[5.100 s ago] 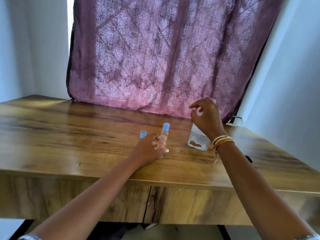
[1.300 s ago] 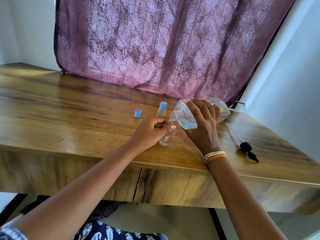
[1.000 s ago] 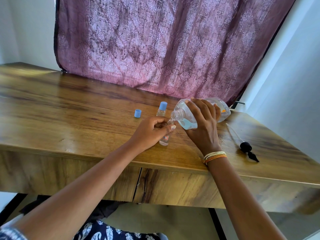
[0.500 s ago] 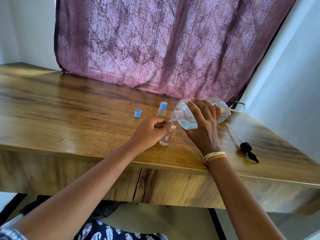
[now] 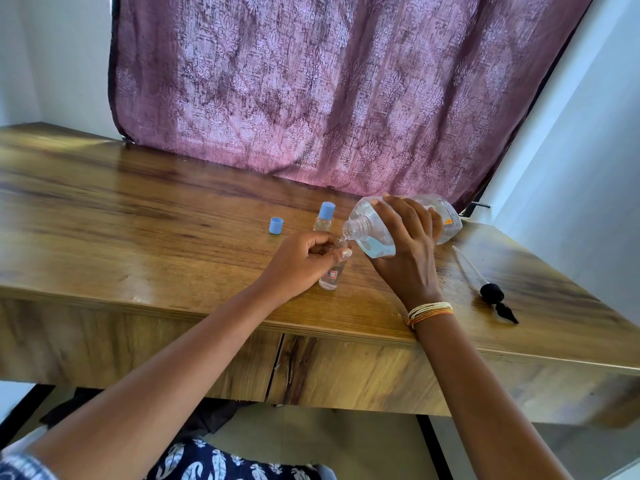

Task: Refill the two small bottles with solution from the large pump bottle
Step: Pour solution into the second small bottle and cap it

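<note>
My right hand [image 5: 405, 251] grips the large clear bottle [image 5: 372, 233], tipped on its side with its pump removed and bluish solution pooled near the neck. The neck touches the mouth of an uncapped small bottle [image 5: 331, 275], which stands upright on the wooden table [image 5: 138, 237] with my left hand [image 5: 304, 261] wrapped around its upper part. Clear liquid shows in that small bottle's bottom. Just behind it stands a second small bottle [image 5: 324, 220] with a blue cap on. A loose blue cap [image 5: 276, 225] lies to the left.
The black pump head with its long clear tube [image 5: 491, 292] lies on the table to the right of my right wrist. A purple patterned curtain [image 5: 329, 91] hangs behind the table. A white wall [image 5: 588, 168] closes the right side.
Five seconds ago the large bottle stood upright while my right hand worked at its top; now the pump lies on the table and the bottle is tipped. Over the last second nothing visibly moved.
</note>
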The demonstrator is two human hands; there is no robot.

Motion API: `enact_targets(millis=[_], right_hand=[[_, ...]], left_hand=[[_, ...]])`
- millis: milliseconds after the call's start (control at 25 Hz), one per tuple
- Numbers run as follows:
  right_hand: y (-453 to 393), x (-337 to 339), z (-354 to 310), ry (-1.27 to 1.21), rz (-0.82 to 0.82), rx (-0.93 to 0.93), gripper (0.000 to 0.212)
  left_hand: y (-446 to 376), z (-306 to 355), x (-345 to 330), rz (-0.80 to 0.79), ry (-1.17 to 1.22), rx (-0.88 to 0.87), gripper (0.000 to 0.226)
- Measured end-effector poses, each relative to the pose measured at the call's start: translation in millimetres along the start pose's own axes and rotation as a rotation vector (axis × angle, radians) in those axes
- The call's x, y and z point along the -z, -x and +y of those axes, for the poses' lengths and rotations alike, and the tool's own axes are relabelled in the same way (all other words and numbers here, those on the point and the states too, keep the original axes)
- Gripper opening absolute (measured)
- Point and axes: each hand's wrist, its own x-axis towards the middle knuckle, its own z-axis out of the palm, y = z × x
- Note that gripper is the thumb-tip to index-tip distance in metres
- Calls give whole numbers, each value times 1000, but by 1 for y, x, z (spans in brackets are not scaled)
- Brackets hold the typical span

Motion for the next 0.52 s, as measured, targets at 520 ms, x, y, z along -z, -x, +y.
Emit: enact_targets(millis=[520], right_hand=[[1,0,0,-8,-26,-5,63]], left_hand=[[-1,-1,0,3,11,2,24]])
